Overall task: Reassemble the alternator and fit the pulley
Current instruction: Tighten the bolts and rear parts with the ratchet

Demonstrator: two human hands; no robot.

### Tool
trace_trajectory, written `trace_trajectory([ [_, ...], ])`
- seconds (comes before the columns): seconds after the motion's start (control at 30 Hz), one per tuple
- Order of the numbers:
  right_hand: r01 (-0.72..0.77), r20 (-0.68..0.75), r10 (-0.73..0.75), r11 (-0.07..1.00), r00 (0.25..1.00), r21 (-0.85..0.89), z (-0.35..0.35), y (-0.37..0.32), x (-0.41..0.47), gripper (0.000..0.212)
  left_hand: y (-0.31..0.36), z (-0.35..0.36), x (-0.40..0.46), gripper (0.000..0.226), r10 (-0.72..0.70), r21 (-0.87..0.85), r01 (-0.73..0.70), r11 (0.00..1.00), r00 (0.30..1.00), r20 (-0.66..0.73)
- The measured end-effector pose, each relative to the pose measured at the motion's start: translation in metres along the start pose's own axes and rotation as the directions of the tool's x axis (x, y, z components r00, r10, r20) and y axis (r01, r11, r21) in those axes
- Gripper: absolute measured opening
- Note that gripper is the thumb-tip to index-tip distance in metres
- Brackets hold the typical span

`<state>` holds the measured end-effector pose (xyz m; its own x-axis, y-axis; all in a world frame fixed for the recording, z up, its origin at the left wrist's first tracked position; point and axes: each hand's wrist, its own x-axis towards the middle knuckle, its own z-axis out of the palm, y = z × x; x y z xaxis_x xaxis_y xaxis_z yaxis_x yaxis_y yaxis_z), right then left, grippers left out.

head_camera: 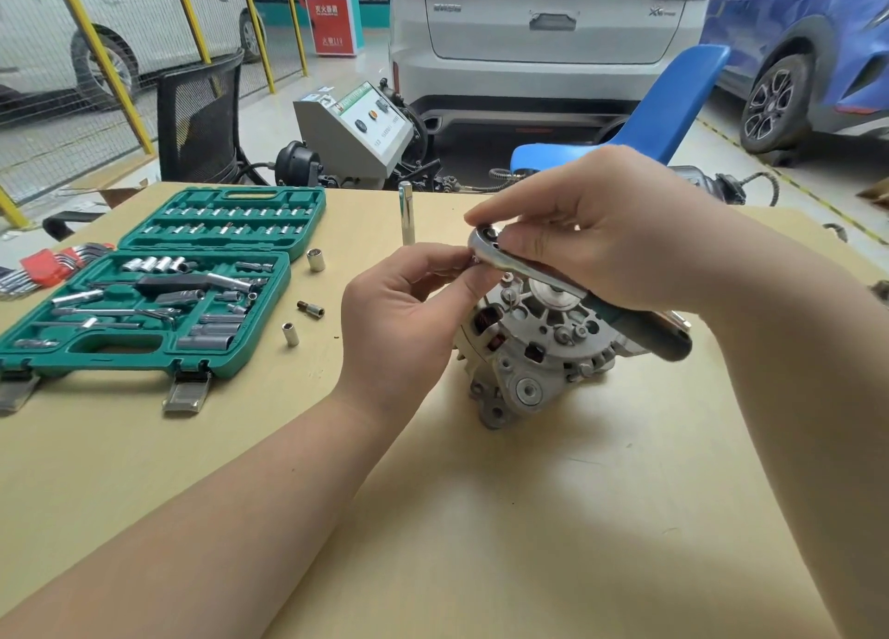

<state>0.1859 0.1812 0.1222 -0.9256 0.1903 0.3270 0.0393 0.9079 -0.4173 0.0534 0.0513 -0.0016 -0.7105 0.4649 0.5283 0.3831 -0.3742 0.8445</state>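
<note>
The silver alternator (529, 350) stands on the wooden table (481, 518), right of centre, copper windings showing through its housing slots. Just above it is a ratchet wrench (510, 261) with a chrome head and a dark green handle that runs down to the right. My right hand (620, 234) grips the wrench from above, its thumb near the ratchet head. My left hand (404, 316) is at the left of the head, its fingertips pinching something small under the head, which is hidden by the fingers. No pulley is visible.
An open green socket set case (158, 297) lies at the left. Loose sockets (315, 259) and a bit (310, 309) lie beside it, a tall extension bar (407, 212) stands upright behind, and hex keys (43, 265) sit at the far left edge. Chairs and parked cars stand beyond the table.
</note>
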Motion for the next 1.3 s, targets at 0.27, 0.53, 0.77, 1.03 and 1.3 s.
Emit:
trace_trajectory([
  [0.27,0.004,0.024,0.0,0.988,1.0,-0.157,-0.001,-0.018,-0.005,0.045,-0.003,-0.002,0.0,0.016,0.016,-0.052,-0.014,0.999,0.999,0.049],
  [0.53,0.192,0.067,-0.18,0.92,0.981,-0.34,0.003,-0.014,-0.001,0.033,-0.013,-0.005,0.0,0.02,0.081,0.016,-0.083,0.996,0.993,0.082],
  [0.77,0.016,0.002,-0.017,0.945,1.0,-0.327,0.007,-0.026,-0.007,0.037,-0.01,-0.005,-0.002,0.019,0.139,0.024,-0.142,0.99,0.985,0.103],
  [1.03,0.08,0.041,-0.069,0.896,0.997,-0.436,0.008,-0.025,-0.003,0.019,-0.014,-0.005,0.001,0.02,0.094,0.037,-0.098,0.994,0.991,0.092],
  [1.3,-0.035,-0.038,0.021,0.913,0.999,-0.407,0.013,-0.029,-0.005,0.029,-0.012,-0.006,-0.004,0.018,0.092,0.029,-0.095,0.995,0.993,0.079],
])
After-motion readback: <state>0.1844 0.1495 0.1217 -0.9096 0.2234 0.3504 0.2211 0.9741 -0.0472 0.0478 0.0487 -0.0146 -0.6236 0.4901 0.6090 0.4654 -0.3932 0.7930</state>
